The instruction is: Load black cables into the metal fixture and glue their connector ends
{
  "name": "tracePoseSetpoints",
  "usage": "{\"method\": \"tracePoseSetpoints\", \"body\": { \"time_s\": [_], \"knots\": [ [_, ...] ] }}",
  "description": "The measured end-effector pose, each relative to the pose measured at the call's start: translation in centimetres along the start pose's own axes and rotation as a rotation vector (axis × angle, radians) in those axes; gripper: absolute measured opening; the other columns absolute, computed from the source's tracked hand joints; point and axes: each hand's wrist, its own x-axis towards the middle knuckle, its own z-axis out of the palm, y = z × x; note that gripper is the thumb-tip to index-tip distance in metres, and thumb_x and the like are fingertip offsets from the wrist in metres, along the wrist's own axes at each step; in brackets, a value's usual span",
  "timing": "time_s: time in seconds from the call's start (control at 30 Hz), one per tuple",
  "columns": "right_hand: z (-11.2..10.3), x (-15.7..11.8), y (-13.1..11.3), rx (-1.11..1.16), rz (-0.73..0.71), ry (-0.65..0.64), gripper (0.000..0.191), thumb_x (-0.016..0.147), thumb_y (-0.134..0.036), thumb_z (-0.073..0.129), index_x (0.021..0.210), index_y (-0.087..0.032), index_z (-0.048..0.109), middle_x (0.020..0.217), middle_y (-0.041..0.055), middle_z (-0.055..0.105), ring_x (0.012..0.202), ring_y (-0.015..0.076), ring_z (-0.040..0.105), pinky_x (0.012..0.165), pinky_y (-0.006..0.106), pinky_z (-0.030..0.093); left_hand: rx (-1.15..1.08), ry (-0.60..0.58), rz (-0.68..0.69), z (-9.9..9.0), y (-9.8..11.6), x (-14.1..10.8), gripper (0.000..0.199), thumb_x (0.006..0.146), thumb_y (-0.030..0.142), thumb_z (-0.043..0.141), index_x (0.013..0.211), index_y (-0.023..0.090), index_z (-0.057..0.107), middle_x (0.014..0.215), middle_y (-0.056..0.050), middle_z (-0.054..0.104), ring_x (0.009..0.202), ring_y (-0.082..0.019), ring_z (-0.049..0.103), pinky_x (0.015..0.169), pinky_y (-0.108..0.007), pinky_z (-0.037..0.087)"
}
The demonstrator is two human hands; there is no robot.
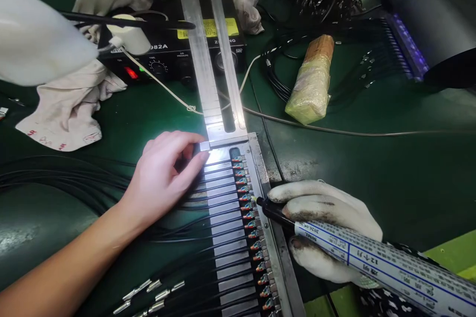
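A metal fixture (226, 171) holds a column of black cables whose ends show small coloured wires and connectors (245, 197). My bare left hand (167, 173) pinches the fixture's upper left corner, by a small metal block, with thumb and forefinger. On the right, my gloved right hand (330, 223) is wrapped round a labelled glue tube (375, 257). The tube's black nozzle points left, its tip at the connectors near the upper middle of the column. The fixture's slotted metal cover (213, 74) extends away at the top.
Behind stands a black control box (171, 62) with white cloth over it. A wrapped block (310, 79) lies right of centre. A lamp-like white object (40, 37) hangs upper left, and a grey device (435, 20) glows purple upper right. Loose metal pieces (159, 297) lie at the lower left.
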Motion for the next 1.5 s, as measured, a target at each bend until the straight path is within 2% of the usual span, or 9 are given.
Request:
{"method": "tracePoseSetpoints", "body": {
  "time_s": [0.3,0.83,1.07,1.3,1.5],
  "knots": [
    [-0.10,-0.35,0.05,0.019,-0.006,-0.006,0.014,0.082,-0.024,0.066,0.093,-0.016,0.065,0.094,0.0108,0.076,0.085,0.0204,0.075,0.075,0.029,0.063,-0.002,0.000,0.002,-0.04,0.05,0.07,0.019,0.094,0.038,0.053,0.105,0.023,0.061,0.079,0.000,0.053,0.078,-0.019,0.051,0.073,-0.034,0.038],
    [-0.22,-0.28,-0.17,0.008,-0.005,0.004,0.014,0.079,-0.020,0.069,0.091,-0.016,0.065,0.090,0.0088,0.076,0.084,0.0192,0.075,0.077,0.025,0.063,0.000,-0.002,-0.002,0.01,0.02,0.09,0.019,0.094,0.038,0.053,0.105,0.024,0.060,0.078,0.000,0.053,0.078,-0.019,0.051,0.073,-0.034,0.038],
    [-0.19,-0.18,-0.15,-0.002,-0.002,-0.007,0.017,0.079,-0.020,0.069,0.095,-0.019,0.064,0.092,0.0082,0.076,0.084,0.0208,0.075,0.073,0.028,0.064,-0.001,-0.005,-0.008,-0.06,0.09,0.00,0.021,0.094,0.040,0.053,0.104,0.024,0.060,0.078,0.000,0.054,0.078,-0.020,0.051,0.073,-0.035,0.039],
    [-0.15,-0.41,0.05,0.005,0.013,-0.014,0.013,0.081,-0.026,0.065,0.091,-0.017,0.064,0.095,0.0102,0.076,0.086,0.0211,0.075,0.075,0.030,0.064,-0.005,-0.003,-0.004,0.11,0.11,0.09,0.020,0.094,0.038,0.053,0.104,0.023,0.061,0.078,0.000,0.053,0.077,-0.019,0.051,0.072,-0.035,0.038],
    [-0.17,-0.20,0.10,-0.011,0.007,-0.029,0.014,0.080,-0.024,0.065,0.092,-0.017,0.064,0.095,0.0101,0.076,0.087,0.0207,0.075,0.075,0.028,0.064,0.000,0.000,-0.004,-0.07,0.09,0.01,0.021,0.094,0.039,0.053,0.104,0.023,0.060,0.078,0.000,0.053,0.077,-0.019,0.051,0.072,-0.035,0.038]
  ]
}}
